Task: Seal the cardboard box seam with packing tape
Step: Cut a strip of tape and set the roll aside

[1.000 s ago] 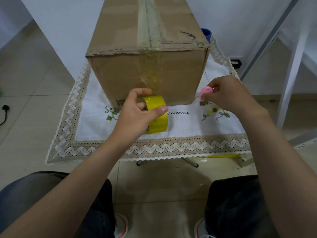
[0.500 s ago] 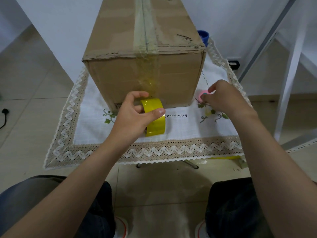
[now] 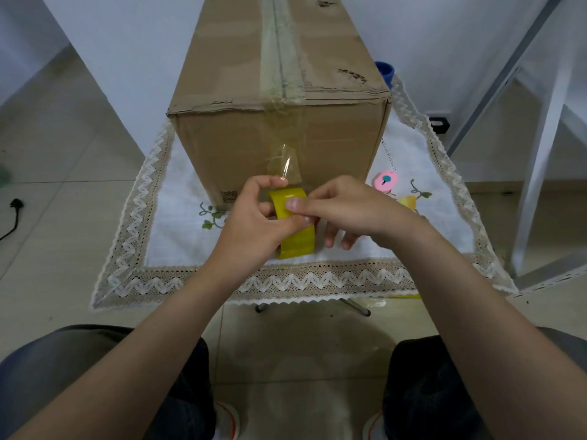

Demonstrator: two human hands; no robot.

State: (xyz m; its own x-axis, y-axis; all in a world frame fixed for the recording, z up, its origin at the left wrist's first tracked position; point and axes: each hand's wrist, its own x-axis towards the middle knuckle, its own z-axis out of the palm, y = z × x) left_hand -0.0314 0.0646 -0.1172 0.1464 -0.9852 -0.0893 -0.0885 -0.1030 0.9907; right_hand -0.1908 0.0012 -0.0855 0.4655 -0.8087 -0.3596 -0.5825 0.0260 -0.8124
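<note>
Head cam: cardboard box [image 3: 279, 134] stands on white cloth [image 3: 178, 230] w/ lace edge, seam on top already taped, clear strip hanging down front face. My left hand [image 3: 254, 230] is wrapped round yellow tape roll [image 3: 297, 228], just in front of box. My right hand [image 3: 352, 211] pinches roll's top w/ thumb + forefinger. Pink cutter [image 3: 385, 181] lies beside box, at right.

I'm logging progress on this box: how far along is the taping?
Done: tape already covers the top seam of the cardboard box and runs down its front face. In hand: the left hand holds the yellow tape roll, and the right hand pinches it. Left: the strip between box and roll looks uncut and unpressed.
</note>
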